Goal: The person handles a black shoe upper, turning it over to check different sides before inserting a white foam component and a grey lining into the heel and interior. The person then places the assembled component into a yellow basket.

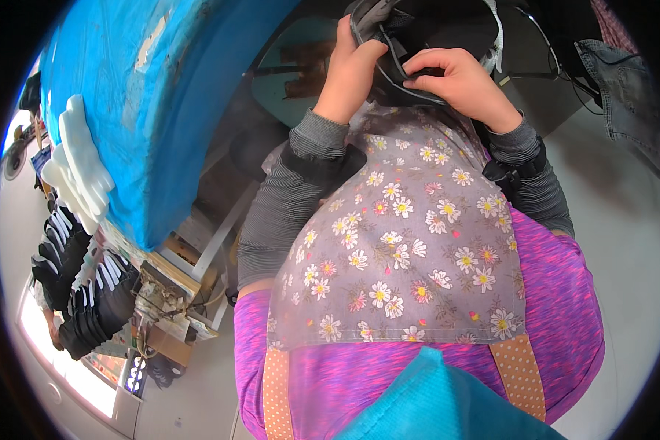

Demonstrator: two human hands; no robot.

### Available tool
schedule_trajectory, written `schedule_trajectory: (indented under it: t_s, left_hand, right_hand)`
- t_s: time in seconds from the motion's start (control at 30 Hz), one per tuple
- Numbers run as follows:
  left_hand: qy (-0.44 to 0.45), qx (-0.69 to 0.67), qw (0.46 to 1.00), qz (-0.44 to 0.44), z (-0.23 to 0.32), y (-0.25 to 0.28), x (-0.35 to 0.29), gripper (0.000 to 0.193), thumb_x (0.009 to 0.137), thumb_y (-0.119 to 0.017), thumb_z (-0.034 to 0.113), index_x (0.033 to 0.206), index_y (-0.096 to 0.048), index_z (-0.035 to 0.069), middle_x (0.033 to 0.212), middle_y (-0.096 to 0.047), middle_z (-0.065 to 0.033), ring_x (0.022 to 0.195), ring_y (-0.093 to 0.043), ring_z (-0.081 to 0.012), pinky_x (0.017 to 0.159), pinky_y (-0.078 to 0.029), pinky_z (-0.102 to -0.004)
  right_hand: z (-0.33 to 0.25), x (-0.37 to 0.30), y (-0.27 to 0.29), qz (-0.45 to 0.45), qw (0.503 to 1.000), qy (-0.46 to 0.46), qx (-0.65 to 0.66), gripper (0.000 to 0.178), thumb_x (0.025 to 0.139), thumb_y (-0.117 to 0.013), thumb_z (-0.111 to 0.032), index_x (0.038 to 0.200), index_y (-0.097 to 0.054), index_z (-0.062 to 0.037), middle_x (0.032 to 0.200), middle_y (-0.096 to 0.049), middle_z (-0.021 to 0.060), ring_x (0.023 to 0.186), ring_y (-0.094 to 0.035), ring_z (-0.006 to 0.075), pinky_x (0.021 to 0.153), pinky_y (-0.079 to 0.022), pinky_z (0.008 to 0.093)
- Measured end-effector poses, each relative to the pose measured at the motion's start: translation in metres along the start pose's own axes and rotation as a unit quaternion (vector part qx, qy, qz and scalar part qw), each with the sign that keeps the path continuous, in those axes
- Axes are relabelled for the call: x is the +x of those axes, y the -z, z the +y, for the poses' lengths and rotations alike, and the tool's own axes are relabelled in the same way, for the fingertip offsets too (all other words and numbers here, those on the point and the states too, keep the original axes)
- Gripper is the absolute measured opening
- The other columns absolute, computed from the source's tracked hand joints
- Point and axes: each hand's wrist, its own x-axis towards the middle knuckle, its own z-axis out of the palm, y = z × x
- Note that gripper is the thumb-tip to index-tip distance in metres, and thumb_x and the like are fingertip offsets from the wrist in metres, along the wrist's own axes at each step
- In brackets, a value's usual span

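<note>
At the top middle, both of my hands are on a dark, soft piece with a grey edge (383, 50), which looks like a shoe upper. My left hand (350, 72) grips its left side, with the thumb pressed on the grey edge. On the right, my right hand (458, 82) pinches the lower edge between thumb and bent fingers. The far part of the piece runs into dark shadow, so its full shape is hidden. Under my hands lies the flowered apron (411, 242) over my lap.
A blue-covered surface (161, 95) rises on my left, with white sole-shaped pieces (81, 165) at its edge. Beyond are rows of black-and-white pieces (88, 293) and a worn machine part (154, 297). Grey denim (623, 99) hangs at the far right.
</note>
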Motion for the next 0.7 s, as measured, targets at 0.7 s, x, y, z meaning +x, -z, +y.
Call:
schedule_trajectory:
  t_s: [0.7]
  left_hand:
    - [-0.068, -0.033, 0.995, -0.067, 0.014, -0.014, -0.001, 0.054, 0.097, -0.054, 0.011, 0.145, -0.035, 0.000, 0.138, -0.049, -0.0120, 0.127, -0.045, -0.0193, 0.108, -0.035, -0.0301]
  right_hand:
    - [0.019, 0.007, 0.013, 0.112, 0.937, -0.202, 0.262, 0.019, 0.085, -0.077, -0.017, 0.095, -0.075, -0.0015, 0.083, -0.069, -0.0010, 0.073, -0.061, 0.0060, 0.067, -0.047, 0.0212]
